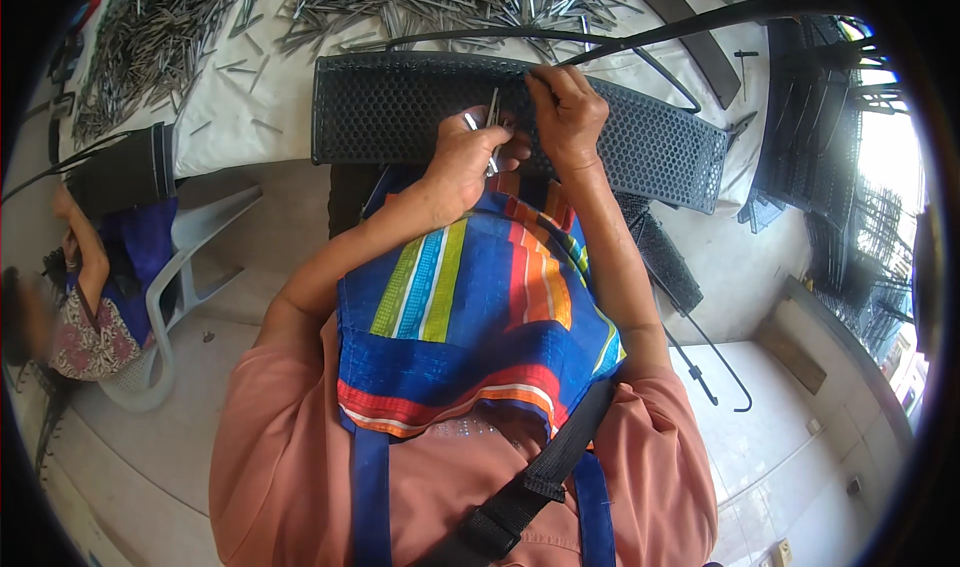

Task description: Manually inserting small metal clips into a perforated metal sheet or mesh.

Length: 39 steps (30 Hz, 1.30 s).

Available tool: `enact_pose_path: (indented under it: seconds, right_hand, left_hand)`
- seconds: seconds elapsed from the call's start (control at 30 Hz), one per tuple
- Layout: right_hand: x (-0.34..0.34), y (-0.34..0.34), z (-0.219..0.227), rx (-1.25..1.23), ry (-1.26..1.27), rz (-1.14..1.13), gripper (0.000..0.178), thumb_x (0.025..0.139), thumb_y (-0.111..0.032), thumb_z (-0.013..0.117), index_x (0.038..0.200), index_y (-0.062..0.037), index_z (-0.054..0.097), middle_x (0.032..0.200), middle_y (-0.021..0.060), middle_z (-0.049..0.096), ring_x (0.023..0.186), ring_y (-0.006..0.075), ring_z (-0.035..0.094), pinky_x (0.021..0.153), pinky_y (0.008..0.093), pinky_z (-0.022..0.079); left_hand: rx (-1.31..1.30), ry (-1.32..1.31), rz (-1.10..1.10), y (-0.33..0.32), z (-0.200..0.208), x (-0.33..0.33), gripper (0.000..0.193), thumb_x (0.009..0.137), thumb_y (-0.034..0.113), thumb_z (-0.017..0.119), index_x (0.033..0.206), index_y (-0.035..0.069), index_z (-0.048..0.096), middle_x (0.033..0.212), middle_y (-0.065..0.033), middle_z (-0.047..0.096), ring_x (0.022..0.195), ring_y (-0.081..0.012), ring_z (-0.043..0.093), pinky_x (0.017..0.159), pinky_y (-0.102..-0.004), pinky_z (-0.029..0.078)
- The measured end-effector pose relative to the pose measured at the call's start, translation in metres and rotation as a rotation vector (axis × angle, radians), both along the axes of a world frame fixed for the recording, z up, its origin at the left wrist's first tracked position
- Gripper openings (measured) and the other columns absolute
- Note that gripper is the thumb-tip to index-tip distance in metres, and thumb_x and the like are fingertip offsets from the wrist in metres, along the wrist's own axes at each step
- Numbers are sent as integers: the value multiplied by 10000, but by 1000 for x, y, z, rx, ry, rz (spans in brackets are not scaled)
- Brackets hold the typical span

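A long black perforated panel (400,102), full of small round holes, lies across the table's near edge in front of me. My left hand (468,162) is closed around a few slim silver metal strips (492,117) that stick out between thumb and fingers, close against the panel's face. At the panel's upper edge, my right hand (570,117) is pinched, its fingertips bent down onto the black material. Whatever those fingertips grip is hidden. A striped blue apron (470,277) covers my lap below both hands.
Heaps of loose metal strips (420,7) cover the back of the white-covered table (235,132). Black bent rods (600,42) and a dark flat bar (690,42) lie behind the panel, with pliers (741,125) at right. Another person sits at left on a white chair (165,317).
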State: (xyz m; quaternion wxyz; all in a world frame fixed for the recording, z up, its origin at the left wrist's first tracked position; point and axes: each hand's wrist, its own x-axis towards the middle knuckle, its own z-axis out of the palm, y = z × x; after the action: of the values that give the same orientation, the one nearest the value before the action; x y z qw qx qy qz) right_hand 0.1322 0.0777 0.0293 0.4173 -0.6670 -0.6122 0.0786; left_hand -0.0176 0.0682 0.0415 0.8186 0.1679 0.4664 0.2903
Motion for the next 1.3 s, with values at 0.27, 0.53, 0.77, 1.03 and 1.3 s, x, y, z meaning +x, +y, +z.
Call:
enact_pose_path:
  seconds: [0.27,0.53,0.77,1.03,1.3]
  right_hand:
    - [0,-7,5,-53,-161,117,136,815,-100,671,944,-69,695,721,58,643,565,197,604,523,289,454]
    - [-4,-20,18,-397,1035,-91,76,810,-30,655,864,20,640,661,16,605,515,63,488,459,211,368]
    - [5,-19,10,-327,1128,-183,26,804,10,652,818,13,631,656,23,600,473,65,479,436,211,366]
    - [9,-11,-3,15,489,-197,53,781,9,682,802,-15,639,657,23,610,551,96,561,520,240,445]
    - [10,-8,8,-22,187,-49,105,740,-37,694,840,-70,682,742,87,642,619,217,631,572,292,481]
  left_hand:
    - [-16,-57,30,2,0,0,160,847,2,547,997,29,597,859,-93,671,714,-178,656,601,-285,514]
    - [-37,-40,0,1,6,2,157,863,44,578,1010,63,629,877,-60,684,733,-149,654,640,-288,502]
    - [4,0,-25,3,4,5,192,870,52,576,1058,59,616,898,-68,690,779,-153,661,644,-283,494]
    - [41,-57,4,6,2,12,227,835,-39,508,1043,5,587,932,-123,679,804,-203,674,653,-300,535]
    - [-78,-15,-50,8,10,11,192,838,-21,562,1028,-4,586,915,-112,669,772,-195,675,621,-303,541]
